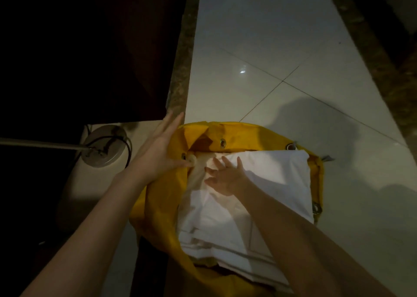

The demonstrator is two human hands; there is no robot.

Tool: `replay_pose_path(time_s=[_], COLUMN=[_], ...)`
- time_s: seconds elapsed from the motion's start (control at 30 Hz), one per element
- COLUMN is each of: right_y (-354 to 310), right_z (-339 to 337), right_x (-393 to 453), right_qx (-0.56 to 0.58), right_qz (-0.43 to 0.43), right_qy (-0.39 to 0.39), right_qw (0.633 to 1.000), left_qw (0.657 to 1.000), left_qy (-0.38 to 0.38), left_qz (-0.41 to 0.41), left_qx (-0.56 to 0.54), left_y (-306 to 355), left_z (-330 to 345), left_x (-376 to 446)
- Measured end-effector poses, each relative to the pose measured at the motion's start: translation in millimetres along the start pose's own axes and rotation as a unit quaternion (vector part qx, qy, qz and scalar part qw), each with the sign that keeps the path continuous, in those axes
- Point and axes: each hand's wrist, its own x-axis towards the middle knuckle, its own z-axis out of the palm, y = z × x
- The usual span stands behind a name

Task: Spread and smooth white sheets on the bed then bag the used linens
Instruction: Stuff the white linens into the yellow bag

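Observation:
A yellow laundry bag (pixel 228 130) with metal eyelets stands open on the floor below me. White used linens (pixel 277 179) fill its mouth in folded layers. My right hand (pixel 225 176) lies flat on top of the linens with fingers spread, pressing down near the bag's left side. My left hand (pixel 158 148) rests against the bag's left rim with straight fingers, the thumb hooked over the yellow edge by an eyelet. The bed is not in view.
Glossy white floor tiles (pixel 259 48) stretch ahead, edged by a dark marble strip (pixel 180 66). A floor lamp's round metal base (pixel 105 145) with a black cable sits at left on a pale surface. Dark furniture fills the upper left.

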Motion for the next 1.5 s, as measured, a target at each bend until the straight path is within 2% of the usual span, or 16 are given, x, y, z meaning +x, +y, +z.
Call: replay_pose_path(time_s=[0.1, 0.17, 0.23, 0.37, 0.43, 0.47, 0.57, 0.67, 0.77, 0.87, 0.97, 1.07, 1.23, 1.33, 1.43, 1.5], right_y=[8.2, 23.3, 50.6, 106.1, 126.7, 132.9, 139.4, 141.3, 146.9, 155.5, 167.1, 174.4, 173.7, 176.4, 183.3, 183.6], right_z=[14.2, 24.9, 37.8, 45.6, 48.5, 51.4, 57.5, 57.5, 59.3, 64.4, 66.4, 67.2, 71.0, 71.7, 70.9, 66.8], right_x=[-30.9, -52.5, -72.5, -109.9, -123.5, -130.7, -143.0, -146.0, -148.3, -144.4, -134.9, -122.2, -104.5, -105.0, -109.6, -111.1], right_qx=[0.024, 0.037, 0.066, 0.146, 0.184, 0.241, 0.477, 0.569, 0.608, 0.587, 0.620, 0.645, 0.628, 0.625, 0.613, 0.603], right_qz=[-0.019, -0.008, 0.017, 0.049, 0.106, 0.137, 0.139, 0.146, 0.151, 0.232, 0.299, 0.308, 0.269, 0.259, 0.255, 0.260], right_qy=[0.076, 0.176, 0.277, 0.370, 0.356, 0.335, 0.318, 0.326, 0.356, 0.414, 0.394, 0.341, 0.359, 0.371, 0.368, 0.369], right_qw=[0.997, 0.984, 0.959, 0.916, 0.910, 0.901, 0.807, 0.741, 0.693, 0.656, 0.610, 0.610, 0.636, 0.636, 0.651, 0.657], left_qw=[0.995, 0.988, 0.982, 0.969, 0.964, 0.963, 0.959, 0.953, 0.966, 0.976, 0.979, 0.983, 0.985, 0.990, 0.993, 0.997], left_qy=[0.035, 0.074, 0.080, -0.075, -0.151, -0.173, -0.207, -0.239, -0.196, -0.152, -0.145, -0.143, -0.136, -0.116, -0.074, -0.042], left_qz=[0.042, 0.107, 0.165, 0.233, 0.216, 0.207, 0.192, 0.184, 0.164, 0.139, 0.127, 0.107, 0.073, -0.007, -0.083, -0.064], left_qx=[0.089, 0.084, 0.039, -0.012, -0.015, -0.010, -0.020, -0.021, 0.028, 0.073, 0.065, 0.051, 0.079, 0.078, 0.025, 0.022], left_y=[19.1, 39.3, 64.0, 107.1, 116.2, 120.0, 136.4, 156.0, 168.0, 168.4, 157.7, 148.0, 123.6, 82.4, 49.0, 55.3], left_z=[7.1, 17.3, 33.4, 82.2, 103.3, 111.4, 131.2, 153.0, 174.7, 191.9, 204.2, 203.0, 188.0, 166.3, 157.1, 168.8], left_x=[16.7, 30.2, 44.7, 67.1, 77.9, 82.9, 93.0, 100.7, 110.0, 113.4, 110.6, 103.1, 90.3, 83.0, 72.9, 74.4])
